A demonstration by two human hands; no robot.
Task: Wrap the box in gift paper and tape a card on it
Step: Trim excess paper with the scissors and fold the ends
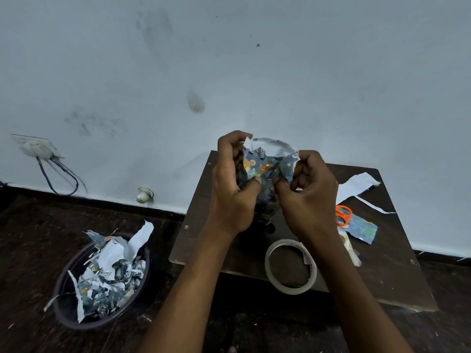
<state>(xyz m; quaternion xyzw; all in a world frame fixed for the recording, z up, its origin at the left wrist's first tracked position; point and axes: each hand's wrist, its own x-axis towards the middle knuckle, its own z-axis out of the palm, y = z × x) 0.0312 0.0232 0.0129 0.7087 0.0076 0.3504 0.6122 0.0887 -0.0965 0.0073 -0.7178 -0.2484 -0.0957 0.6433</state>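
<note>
Two things lie nearest you: a roll of tape (290, 266) at the near edge of the dark desk (397, 281), and, on the floor to the left, a round bin (66, 317) heaped with torn paper scraps (109, 273). Farther in, your left hand (233, 189) and right hand (309, 192) are raised over the middle of the desk, fingers curled, each pinching a fold of the blue bear-printed gift paper (265, 164) bunched between them; the box itself is hidden. Right of your hands sit orange-handled scissors (343, 215) on a paper offcut (363, 229), with a white strip (356, 186) beyond, toward the far wall (254, 59).
</note>
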